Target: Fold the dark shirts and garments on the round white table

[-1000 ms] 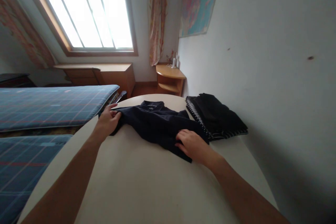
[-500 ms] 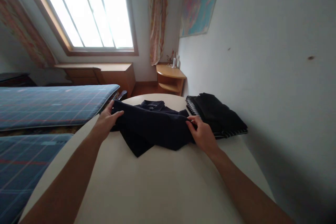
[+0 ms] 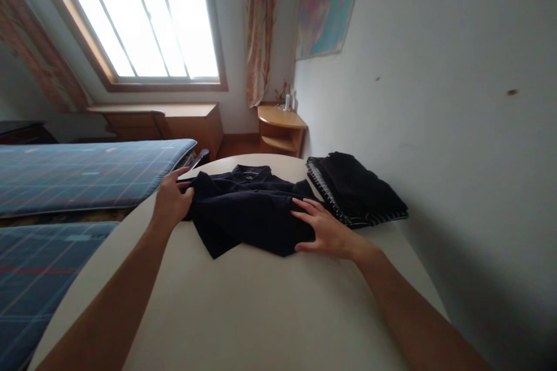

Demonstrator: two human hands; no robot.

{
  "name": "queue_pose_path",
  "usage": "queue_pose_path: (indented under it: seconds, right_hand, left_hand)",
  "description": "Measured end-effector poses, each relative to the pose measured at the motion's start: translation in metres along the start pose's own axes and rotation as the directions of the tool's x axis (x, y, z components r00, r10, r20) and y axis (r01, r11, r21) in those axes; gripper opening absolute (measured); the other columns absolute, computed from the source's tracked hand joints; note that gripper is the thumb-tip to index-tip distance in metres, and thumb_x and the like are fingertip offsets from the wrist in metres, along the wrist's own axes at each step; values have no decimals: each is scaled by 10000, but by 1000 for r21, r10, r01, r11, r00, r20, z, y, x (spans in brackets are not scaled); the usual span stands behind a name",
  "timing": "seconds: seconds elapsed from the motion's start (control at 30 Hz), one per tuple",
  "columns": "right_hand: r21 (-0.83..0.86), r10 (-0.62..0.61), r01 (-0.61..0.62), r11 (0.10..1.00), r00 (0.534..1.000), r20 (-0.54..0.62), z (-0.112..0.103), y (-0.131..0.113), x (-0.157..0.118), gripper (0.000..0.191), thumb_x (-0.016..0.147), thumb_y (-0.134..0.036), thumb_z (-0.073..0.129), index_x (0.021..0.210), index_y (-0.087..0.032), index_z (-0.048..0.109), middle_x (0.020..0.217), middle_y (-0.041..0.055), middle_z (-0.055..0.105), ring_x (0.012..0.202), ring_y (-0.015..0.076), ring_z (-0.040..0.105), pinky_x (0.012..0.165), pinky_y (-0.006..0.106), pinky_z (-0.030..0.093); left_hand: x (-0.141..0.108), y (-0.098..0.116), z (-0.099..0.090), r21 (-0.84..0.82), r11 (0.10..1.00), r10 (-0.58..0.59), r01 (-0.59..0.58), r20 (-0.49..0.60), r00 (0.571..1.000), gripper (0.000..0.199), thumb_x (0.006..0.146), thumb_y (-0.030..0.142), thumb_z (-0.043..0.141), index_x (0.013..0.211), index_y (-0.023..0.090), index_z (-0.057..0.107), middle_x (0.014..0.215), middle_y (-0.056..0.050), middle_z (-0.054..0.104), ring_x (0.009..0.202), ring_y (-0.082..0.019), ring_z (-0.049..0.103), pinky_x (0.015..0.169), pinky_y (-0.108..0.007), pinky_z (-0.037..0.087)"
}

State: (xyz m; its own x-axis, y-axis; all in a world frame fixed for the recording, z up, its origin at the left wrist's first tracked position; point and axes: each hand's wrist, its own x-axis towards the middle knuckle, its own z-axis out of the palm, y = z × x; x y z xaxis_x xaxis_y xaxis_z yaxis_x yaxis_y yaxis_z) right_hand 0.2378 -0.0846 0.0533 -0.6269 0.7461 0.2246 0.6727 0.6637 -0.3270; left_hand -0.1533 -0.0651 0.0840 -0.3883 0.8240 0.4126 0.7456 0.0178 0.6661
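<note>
A dark navy collared shirt (image 3: 256,217) lies partly folded on the white table (image 3: 243,313), its collar (image 3: 252,174) toward the far edge. One corner of the cloth points toward me at the near left. At the shirt's left end is my left hand (image 3: 172,197), thumb and fingers apart, the thumb against the fabric. My right hand (image 3: 324,229) rests on the right part of the shirt with its fingers spread. Just beyond that hand sits a stack of folded dark clothes (image 3: 357,188), with striped cloth showing at its edges.
Beds with blue plaid mattresses (image 3: 87,174) stand along the table's left side. A white wall (image 3: 435,145) runs close on the right. Farther back are a wooden corner shelf (image 3: 282,119) with small items on it, a wooden desk (image 3: 191,109) and a bright window (image 3: 139,17).
The raised fold of the shirt has come down onto the table. Both hands have loosened their pinch, and my right hand has moved slightly left and nearer, now spread on the cloth.
</note>
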Motion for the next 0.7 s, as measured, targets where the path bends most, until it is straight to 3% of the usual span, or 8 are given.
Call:
queue_pose_path:
  seconds: [0.13,0.2,0.27,0.33,0.4,0.47,0.53,0.7]
  right_hand:
    - [-2,16,-16,1000,998,62,3,6,-2,810,659,-405,872,1398,-257,578,1582,98,386,1443,340,357,1170,530,349]
    - [-8,23,-22,1000,998,53,5,7,-2,735,682,-388,863,1359,-243,616,1544,110,445,1412,328,414,1164,513,365]
    - [-13,29,-28,1000,999,44,6,7,-2,649,719,-388,841,1318,-227,650,1506,123,492,1374,315,471,1154,492,385]
    - [-11,35,-34,999,998,46,7,6,-1,580,759,-391,811,1293,-215,668,1481,132,520,1342,306,513,1138,475,409]
    - [-10,36,-35,999,998,59,7,6,0,518,796,-368,777,1277,-200,679,1465,139,536,1328,301,530,1128,463,422]
    - [-18,35,-34,999,997,67,7,6,1,465,822,-324,746,1260,-175,690,1448,149,550,1320,298,538,1127,448,425]
    - [-31,32,-30,999,997,66,6,6,2,427,845,-287,712,1252,-161,694,1441,153,556,1315,292,544,1130,433,424]
    - [-68,31,-26,997,997,66,6,3,2,373,873,-260,672,1231,-159,702,1439,150,559,1295,297,563,1118,439,437]
  left_hand:
    - [-13,20,1,146,978,162,-148,-91,983,461,793,219,691,1247,182,618,1407,-138,491,1246,-298,547,1056,-380,453]
    - [-26,38,4,199,955,228,-218,-29,973,300,843,272,660,1133,197,649,1259,-112,592,1137,-273,605,1002,-359,465]
    - [-45,57,8,207,940,221,-270,232,947,157,898,348,609,987,226,653,971,-51,681,861,-226,671,804,-315,500]
    - [-65,73,15,250,913,159,-323,509,846,195,911,436,599,884,250,651,812,-22,687,736,-218,665,676,-299,459]
    - [-85,82,21,275,877,126,-393,659,741,181,905,429,618,881,254,660,850,-24,706,775,-223,678,649,-289,433]
    - [-100,84,27,284,842,127,-459,722,680,135,894,367,647,953,247,673,980,-35,712,881,-239,688,682,-290,447]
    - [-111,80,31,311,814,131,-490,724,677,166,900,299,647,1049,229,669,1103,-58,683,965,-255,682,738,-306,474]
    - [-123,58,27,397,780,133,-483,650,748,196,942,166,556,1122,173,632,1169,-111,619,997,-252,668,822,-326,499]
